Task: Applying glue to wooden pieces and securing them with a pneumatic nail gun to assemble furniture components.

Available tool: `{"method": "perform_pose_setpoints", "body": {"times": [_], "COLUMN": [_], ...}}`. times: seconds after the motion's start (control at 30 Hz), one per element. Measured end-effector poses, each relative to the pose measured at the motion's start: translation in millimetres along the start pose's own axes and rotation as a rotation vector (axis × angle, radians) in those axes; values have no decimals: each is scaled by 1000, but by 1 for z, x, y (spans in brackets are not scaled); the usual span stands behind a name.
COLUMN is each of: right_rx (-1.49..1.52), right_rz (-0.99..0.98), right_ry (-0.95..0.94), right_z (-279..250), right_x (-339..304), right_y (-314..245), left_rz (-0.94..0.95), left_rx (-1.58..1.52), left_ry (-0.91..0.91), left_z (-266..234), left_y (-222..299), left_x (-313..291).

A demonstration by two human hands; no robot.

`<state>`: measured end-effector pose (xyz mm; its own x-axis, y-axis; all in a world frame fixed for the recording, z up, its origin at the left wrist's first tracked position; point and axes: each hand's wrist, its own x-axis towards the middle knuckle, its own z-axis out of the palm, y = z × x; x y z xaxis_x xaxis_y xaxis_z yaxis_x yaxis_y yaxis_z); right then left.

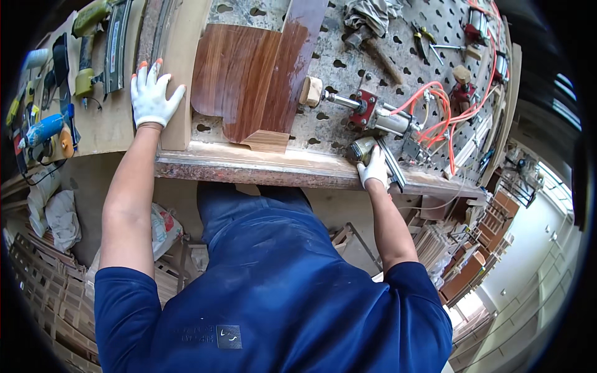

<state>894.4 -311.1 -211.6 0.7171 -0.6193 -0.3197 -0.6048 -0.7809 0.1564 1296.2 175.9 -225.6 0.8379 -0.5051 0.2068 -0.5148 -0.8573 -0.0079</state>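
My left hand [152, 98], in a white glove with orange fingertips, lies with fingers spread on a pale wooden rail [181, 68] at the bench's left side. To its right rests a glossy brown wood panel [239, 71] with a curved lower outline, beside a long darker board [301, 46]. My gloved right hand [374, 169] is closed around a nail gun [390, 163] at the bench's front edge; part of its grip is hidden by the hand. Just beyond, an air cylinder clamp [390, 121] points its rod at a small wooden block [311, 91], which touches the board.
The metal bench top [339, 46] is full of keyhole slots. On it lie a hammer [384, 61], a grey cloth [373, 15], pliers [424, 43] and red air hoses [444, 93]. Further tools, including a blue one [45, 130], lie at left. Plastic bags [62, 221] sit below.
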Motion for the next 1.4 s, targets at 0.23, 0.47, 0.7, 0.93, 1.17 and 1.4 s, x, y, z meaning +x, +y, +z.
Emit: {"method": "perform_pose_setpoints", "body": {"times": [0.23,0.47,0.7,0.93,1.17,1.4], "right_rx": [61,714,1257,1153,1126,1062], "right_rz": [40,-211,117,120,117,28], "right_ry": [-409,-465,-458,-418,-473,-460], "right_z": [-79,-185,-181,-175,-176,-151], "right_x": [27,43,101,100,91,73], "right_y": [-48,-201,-281,-297,-295,-286], "left_rz": [-29,-46,-34,-62,-66,-66], "left_rx": [-5,-48,-76,-101,-97,-82], "left_ry": [-16,-12,33,7,-9,0], "left_z": [7,5,7,5,4,-1], "left_y": [-5,-7,-5,-9,-7,-6], "left_x": [-4,-4,-1,-6,-6,-2]}}
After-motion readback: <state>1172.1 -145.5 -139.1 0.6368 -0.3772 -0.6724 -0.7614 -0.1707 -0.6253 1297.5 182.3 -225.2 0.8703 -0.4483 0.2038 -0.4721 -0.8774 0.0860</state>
